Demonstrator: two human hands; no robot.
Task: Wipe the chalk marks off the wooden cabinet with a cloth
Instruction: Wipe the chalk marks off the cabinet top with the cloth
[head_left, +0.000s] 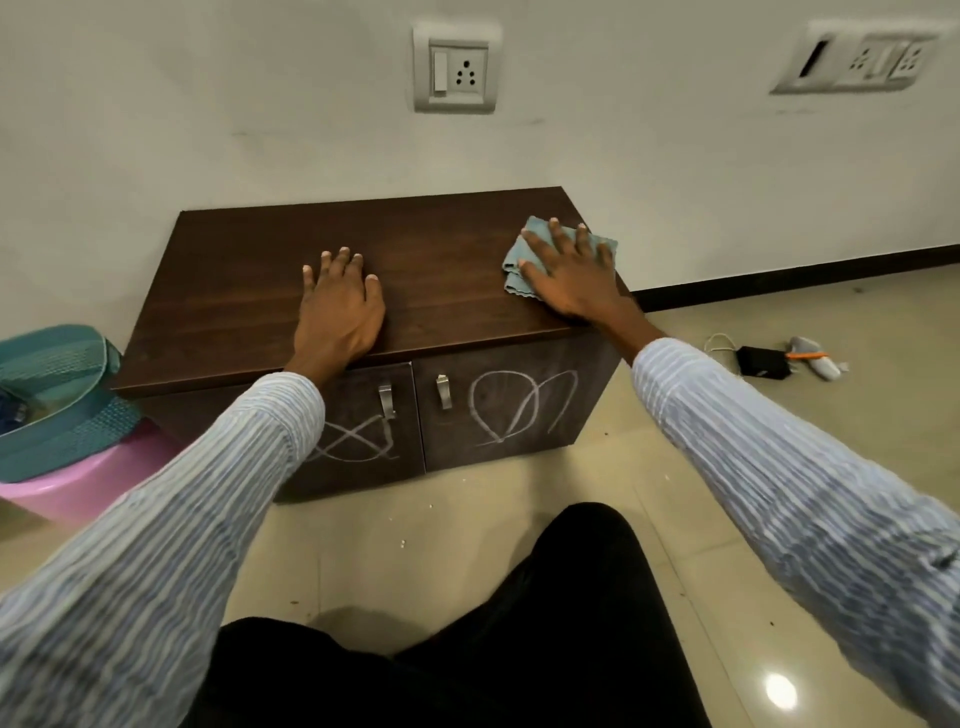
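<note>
A low dark wooden cabinet stands against the wall. White chalk loops cover its right door, and more chalk marks show on the left door, partly hidden by my left sleeve. My left hand lies flat on the cabinet top, fingers apart, holding nothing. My right hand presses flat on a folded teal cloth at the top's right end, fingers spread over it.
A pink tub with a teal mesh lid stands at the cabinet's left. A black adapter with cable and a white object lie on the tiled floor at the right. My knees are in front of the cabinet.
</note>
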